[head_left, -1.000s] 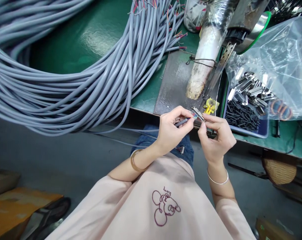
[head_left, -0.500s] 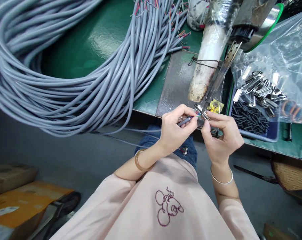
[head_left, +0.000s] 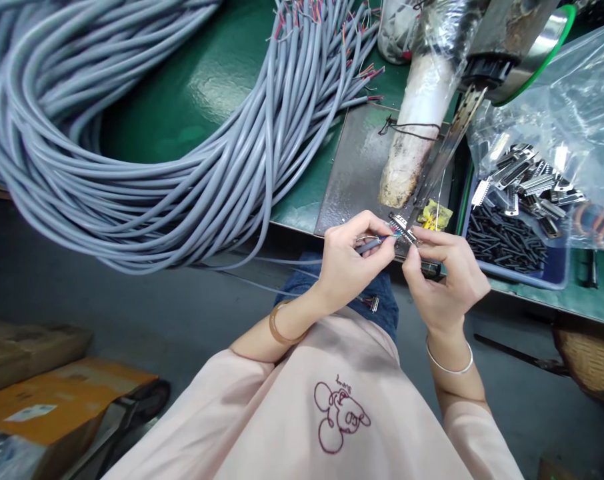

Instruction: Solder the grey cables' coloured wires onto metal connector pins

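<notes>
I am holding a metal connector up in front of me, over the near edge of the dark plate. My right hand is pinching its right end between thumb and fingertips. At its left, my left hand is closing narrowly around a grey cable, whose coloured wires are fanning out toward the connector. My fingers are partly hiding both pieces.

Just beyond the connector, a metal rod is slanting down, its lower end hanging so near that I cannot tell whether it is touching. A white wrapped tube is coming down beside it, blocking the space straight behind the connector. A crumpled yellow thing is lying just past the connector, to its right.

Farther right of the connector, a blue tray is holding black pieces and loose metal parts, and a clear bag is reaching over it. Well left of the connector, a thick bundle of grey cables is covering much of the green worktop. Nearer me than the connector, a second connector is resting over my jeans.
</notes>
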The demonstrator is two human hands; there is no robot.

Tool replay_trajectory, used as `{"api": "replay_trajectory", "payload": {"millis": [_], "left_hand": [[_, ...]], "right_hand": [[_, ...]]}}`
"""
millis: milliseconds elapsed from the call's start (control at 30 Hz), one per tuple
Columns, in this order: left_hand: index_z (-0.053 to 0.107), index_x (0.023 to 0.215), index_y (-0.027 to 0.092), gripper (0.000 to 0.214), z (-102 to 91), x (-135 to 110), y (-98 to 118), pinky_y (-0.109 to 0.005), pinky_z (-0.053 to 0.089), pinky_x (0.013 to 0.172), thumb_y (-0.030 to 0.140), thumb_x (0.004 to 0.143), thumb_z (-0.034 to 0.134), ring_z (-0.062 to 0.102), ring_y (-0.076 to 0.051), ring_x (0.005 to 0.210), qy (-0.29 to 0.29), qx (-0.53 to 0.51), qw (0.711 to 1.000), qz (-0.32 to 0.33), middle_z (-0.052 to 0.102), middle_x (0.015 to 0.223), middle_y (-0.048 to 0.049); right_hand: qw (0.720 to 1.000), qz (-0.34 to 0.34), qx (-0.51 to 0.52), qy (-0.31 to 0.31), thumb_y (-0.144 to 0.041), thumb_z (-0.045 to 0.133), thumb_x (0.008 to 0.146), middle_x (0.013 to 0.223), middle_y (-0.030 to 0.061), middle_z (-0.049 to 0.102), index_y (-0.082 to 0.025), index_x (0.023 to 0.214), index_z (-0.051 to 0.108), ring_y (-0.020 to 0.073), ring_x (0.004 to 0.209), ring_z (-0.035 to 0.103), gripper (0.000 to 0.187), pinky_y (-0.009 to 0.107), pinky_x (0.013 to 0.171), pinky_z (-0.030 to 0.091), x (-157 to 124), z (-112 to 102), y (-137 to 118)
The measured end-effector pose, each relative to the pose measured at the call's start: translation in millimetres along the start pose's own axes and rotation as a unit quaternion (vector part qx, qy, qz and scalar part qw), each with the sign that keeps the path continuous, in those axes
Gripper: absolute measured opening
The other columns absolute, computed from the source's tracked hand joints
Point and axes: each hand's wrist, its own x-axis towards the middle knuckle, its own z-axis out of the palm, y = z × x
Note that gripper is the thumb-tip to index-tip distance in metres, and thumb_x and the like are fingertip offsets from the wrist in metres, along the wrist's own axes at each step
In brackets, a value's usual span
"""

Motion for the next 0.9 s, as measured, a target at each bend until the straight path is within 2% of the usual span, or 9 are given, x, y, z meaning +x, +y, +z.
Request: {"api": "replay_trajectory", "payload": {"millis": [367,567,900], "left_hand": [[0.064,0.081,0.017,0.007,2.2,2.4,6.5,-0.019,0.055,0.063,0.018,0.084,0.070,0.067,-0.010,0.072,0.014,-0.008,1.000,0.010,0.068,0.079,-0.0009],[0.063,0.081,0.017,0.007,0.0,1.0,3.3,-0.019,0.054,0.062,0.016,0.082,0.070,0.066,-0.010,0.070,0.003,-0.014,1.000,-0.011,0.069,0.078,-0.0009],[0.063,0.080,0.017,0.006,0.9,0.6,2.9,-0.019,0.054,0.062,0.014,0.081,0.069,0.066,-0.010,0.069,-0.001,-0.008,1.000,0.001,0.069,0.078,-0.0006]], "right_hand": [[1.000,0.014,-0.011,0.011,-0.012,0.074,0.082,0.098,-0.0006,0.077,-0.024,0.085,0.064,0.0163,0.088,0.075,0.016,0.030,0.078,0.062,4.1,-0.5,-2.7],[1.000,0.005,0.001,0.004,-0.012,0.072,0.083,0.097,-0.0004,0.077,-0.024,0.083,0.060,0.0161,0.087,0.075,0.017,0.029,0.076,0.061,0.3,0.5,-1.2],[1.000,0.005,-0.004,0.004,-0.012,0.073,0.083,0.096,-0.0004,0.077,-0.024,0.083,0.060,0.0159,0.087,0.075,0.018,0.029,0.075,0.061,0.3,0.2,-0.3]]}}
